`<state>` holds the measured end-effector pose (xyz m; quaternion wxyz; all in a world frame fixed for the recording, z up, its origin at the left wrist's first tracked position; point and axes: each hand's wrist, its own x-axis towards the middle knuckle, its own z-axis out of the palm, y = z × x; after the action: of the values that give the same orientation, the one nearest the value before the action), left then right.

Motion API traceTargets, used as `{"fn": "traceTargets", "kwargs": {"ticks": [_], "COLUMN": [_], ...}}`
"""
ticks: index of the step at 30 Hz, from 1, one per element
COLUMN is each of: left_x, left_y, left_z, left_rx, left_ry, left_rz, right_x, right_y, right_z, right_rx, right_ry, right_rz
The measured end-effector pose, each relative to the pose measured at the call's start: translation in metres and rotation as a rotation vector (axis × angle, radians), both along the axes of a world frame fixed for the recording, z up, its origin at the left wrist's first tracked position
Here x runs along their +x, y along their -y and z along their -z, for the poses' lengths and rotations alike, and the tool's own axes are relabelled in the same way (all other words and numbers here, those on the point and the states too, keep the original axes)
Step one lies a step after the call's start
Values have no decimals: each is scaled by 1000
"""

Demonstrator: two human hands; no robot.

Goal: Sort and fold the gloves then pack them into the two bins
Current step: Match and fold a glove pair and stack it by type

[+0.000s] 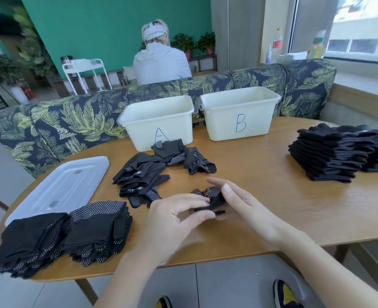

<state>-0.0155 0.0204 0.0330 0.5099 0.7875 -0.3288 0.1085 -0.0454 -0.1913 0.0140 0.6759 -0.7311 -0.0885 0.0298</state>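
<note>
Dotted glove (210, 197) is pinched between my left hand (174, 215) and right hand (239, 204); soft, limp fabric (grippy dots), best held at the fold.

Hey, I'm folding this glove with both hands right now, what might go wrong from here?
1. The glove is pinched between your left hand and right hand above the table; a loose fold may spring open.
2. The folded stacks at the near left overhang the table edge and might slip off.
3. The loose pile partly hides bin A's label, inviting a mix-up with bin B.
</note>
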Motion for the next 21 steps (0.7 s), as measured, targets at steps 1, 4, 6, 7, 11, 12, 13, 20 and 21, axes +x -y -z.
{"fn": "traceTargets", "kwargs": {"ticks": [1,4,6,7,11,12,13,20,21], "left_x": [0,3,6,8,14,15,16,12,12], "left_y": [-2,-6,-7,-6,-2,-2,-2,-8,-9], "left_z": [1,3,7,10,28,34,39,55,54], "left_rx": [17,54,75,89,150,176,208,290,265], "left_ry": [16,49,59,64,64,60,52,98,110], "left_rz": [6,12,-2,-9,-18,-6,15,66,50], "right_x": [5,20,30,34,48,50,51,61,62], "right_y": [1,8,13,14,21,23,26,33,31], "right_z": [1,-2,-4,-5,1,5,10,35,37], "right_rx": [22,7,-58,-95,-357,-440,-528,-852,-912], "right_ry": [-8,-1,25,39,110,129,156,280,286], "right_rz": [-16,-3,28,43,124,135,144,234,222]}}
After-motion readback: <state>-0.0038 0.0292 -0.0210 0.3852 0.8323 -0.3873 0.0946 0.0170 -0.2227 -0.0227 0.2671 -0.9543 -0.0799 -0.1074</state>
